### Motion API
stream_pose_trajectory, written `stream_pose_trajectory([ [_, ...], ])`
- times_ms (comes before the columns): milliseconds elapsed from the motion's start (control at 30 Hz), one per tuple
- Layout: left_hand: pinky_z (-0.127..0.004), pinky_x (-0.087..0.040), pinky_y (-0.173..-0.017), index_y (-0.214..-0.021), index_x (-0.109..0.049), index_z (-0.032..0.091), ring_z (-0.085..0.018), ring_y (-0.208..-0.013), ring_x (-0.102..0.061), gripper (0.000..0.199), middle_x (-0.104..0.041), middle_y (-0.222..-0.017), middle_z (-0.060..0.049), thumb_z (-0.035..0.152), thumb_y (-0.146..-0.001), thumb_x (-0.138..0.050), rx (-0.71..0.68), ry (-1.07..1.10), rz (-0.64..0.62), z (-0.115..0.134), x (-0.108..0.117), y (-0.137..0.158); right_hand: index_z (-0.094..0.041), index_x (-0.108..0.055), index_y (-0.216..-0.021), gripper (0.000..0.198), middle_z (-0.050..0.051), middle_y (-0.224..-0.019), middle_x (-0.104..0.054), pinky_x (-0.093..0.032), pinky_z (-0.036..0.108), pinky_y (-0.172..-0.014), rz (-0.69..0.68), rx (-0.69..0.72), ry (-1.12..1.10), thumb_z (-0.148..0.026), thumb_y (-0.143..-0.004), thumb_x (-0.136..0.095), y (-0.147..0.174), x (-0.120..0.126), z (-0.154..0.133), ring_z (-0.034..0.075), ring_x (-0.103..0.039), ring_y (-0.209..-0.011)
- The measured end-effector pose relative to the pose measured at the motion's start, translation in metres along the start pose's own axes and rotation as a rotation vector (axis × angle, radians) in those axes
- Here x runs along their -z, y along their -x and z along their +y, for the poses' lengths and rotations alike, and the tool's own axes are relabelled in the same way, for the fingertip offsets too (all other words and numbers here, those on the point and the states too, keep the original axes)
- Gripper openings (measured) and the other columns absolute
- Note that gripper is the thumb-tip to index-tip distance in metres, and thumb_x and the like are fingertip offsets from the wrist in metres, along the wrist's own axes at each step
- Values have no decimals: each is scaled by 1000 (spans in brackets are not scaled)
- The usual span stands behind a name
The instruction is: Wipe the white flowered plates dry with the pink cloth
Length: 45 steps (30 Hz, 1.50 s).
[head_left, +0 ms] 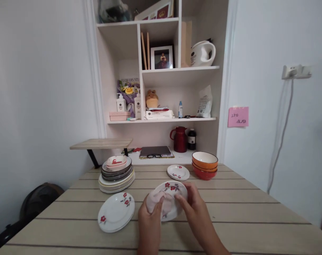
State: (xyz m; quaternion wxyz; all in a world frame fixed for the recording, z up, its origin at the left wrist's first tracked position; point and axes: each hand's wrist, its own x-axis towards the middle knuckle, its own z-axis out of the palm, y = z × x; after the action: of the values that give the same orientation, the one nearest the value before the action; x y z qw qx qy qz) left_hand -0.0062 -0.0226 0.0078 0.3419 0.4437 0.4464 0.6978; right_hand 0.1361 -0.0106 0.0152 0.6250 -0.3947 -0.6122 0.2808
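Between my hands, tilted above the table, is a small white plate with red flowers. My right hand grips its right rim, thumb on the face. A pale pink cloth is bunched in my left hand and pressed over the plate's left side; the fingers behind it are hidden. To the left lie larger flowered plates, stacked on the table. Beyond the held plate rest more small flowered plates.
At the back left stands a tall stack of plates topped by pink-rimmed dishes. Orange and red bowls are nested at the back right. Behind are a small raised shelf, a red jug, a laptop-like dark slab and glasses.
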Motion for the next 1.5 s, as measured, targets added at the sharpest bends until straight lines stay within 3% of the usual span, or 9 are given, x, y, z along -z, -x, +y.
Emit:
stream_pose_trajectory([
  [133, -33, -53, -72, -87, -72, 19, -24, -79, -67, 20, -73, -84, -7, 14, -71, -61, -398, -251, -55, -4, 4, 0, -24, -54, -122, 36, 11, -124, -60, -55, 33, -71, 98, 277, 265, -26, -86, -55, 0, 7, 0, 25, -62, -102],
  [233, -35, -51, -69, -88, -71, 21, -24, -75, -63, 28, -70, -79, -6, 7, -71, -54, -701, -461, -127, -10, 8, 0, -26, -64, -111, 29, 9, -111, -67, -51, 39, -85, 6, 505, 459, -16, -89, -49, -2, 14, -3, 25, -62, -103],
  [400, -34, -48, -64, -94, -67, 21, -24, -72, -61, 29, -68, -78, -6, 7, -75, -50, -858, -571, -151, -9, 11, 1, -26, -67, -99, 27, 6, -97, -72, -52, 32, -77, -132, 570, 534, -15, -93, -44, -3, 20, -10, 21, -66, -89],
  [600, -32, -50, -65, -88, -67, 21, -22, -72, -62, 26, -68, -77, -4, 6, -68, -57, -783, -414, -125, -1, 10, -1, -27, -69, -100, 26, 5, -99, -73, -52, 29, -77, -159, 495, 396, -19, -93, -45, -1, 22, -6, 20, -68, -90],
  [900, -26, -52, -67, -83, -69, 17, -20, -72, -65, 17, -71, -77, -3, 14, -66, -66, -253, -96, -56, 4, 4, -1, -21, -67, -83, 17, 1, -74, -64, -43, 27, -63, -108, 85, 44, -32, -88, -56, -2, 15, -8, 18, -56, -69],
  [1100, -28, -55, -71, -89, -72, 14, -21, -76, -69, 25, -76, -82, -6, 30, -70, -73, -74, 25, -28, 8, 0, 0, -18, -63, -79, 21, 1, -70, -60, -40, 26, -61, -67, -111, -249, -39, -81, -64, 0, 4, -1, 17, -51, -66],
  [1233, -28, -55, -69, -89, -72, 14, -22, -77, -70, 31, -76, -85, -8, 37, -68, -75, 29, 52, 6, 9, -2, 1, -18, -62, -87, 23, 1, -73, -62, -43, 27, -61, -92, -214, -365, -41, -81, -63, 1, -2, 2, 16, -53, -65],
  [1367, -30, -54, -67, -89, -71, 13, -23, -74, -69, 28, -76, -84, -8, 36, -72, -71, 10, 7, 18, 4, -1, 1, -19, -61, -101, 23, 3, -81, -64, -47, 29, -63, -64, -78, -65, -36, -85, -58, 2, -1, 2, 19, -57, -69],
  [1500, -33, -51, -71, -87, -71, 18, -23, -78, -65, 15, -72, -82, -6, 17, -74, -62, -345, -210, -32, -4, 3, 1, -24, -54, -123, 37, 10, -119, -61, -50, 38, -81, 71, 305, 305, -25, -86, -58, 0, 7, 1, 26, -60, -103],
])
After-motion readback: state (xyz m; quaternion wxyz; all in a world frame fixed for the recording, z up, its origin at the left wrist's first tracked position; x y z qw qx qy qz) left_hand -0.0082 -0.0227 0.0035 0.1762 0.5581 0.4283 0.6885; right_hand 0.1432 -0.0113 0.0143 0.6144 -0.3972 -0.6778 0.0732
